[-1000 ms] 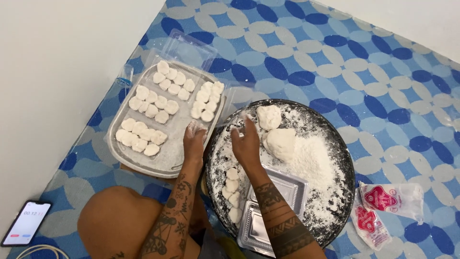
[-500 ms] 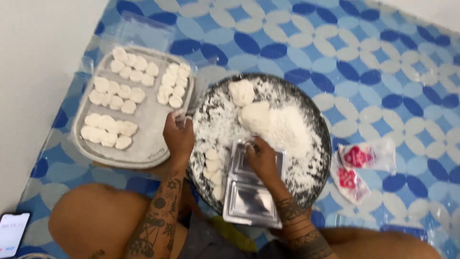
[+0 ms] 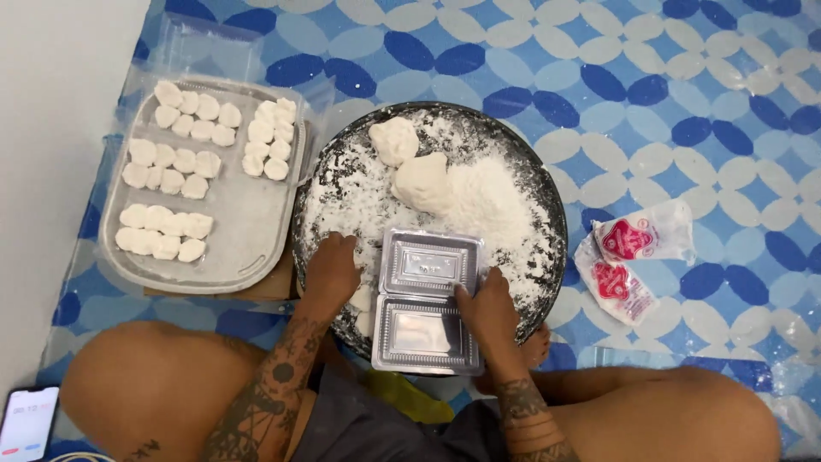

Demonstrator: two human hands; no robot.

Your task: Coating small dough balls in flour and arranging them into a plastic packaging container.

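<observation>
A round dark tray (image 3: 547, 197) dusted with white flour holds two lumps of white dough (image 3: 421, 181) and a flour pile. An open clear plastic clamshell box (image 3: 425, 299) lies on the tray's near edge. My left hand (image 3: 332, 272) rests on the floured tray just left of the box, over small dough pieces (image 3: 363, 301). My right hand (image 3: 487, 310) presses on the box's right side at its hinge.
A grey rectangular tray (image 3: 244, 231) to the left carries several rows of small white dough pieces (image 3: 171, 171). Two plastic bags with red print (image 3: 629, 257) lie right of the round tray. A phone (image 3: 26, 423) sits at the bottom left, by a white wall.
My right hand came back from the dough lumps to the near edge and now holds the clamshell box. My left hand stays by the small pieces. The camera view shifted.
</observation>
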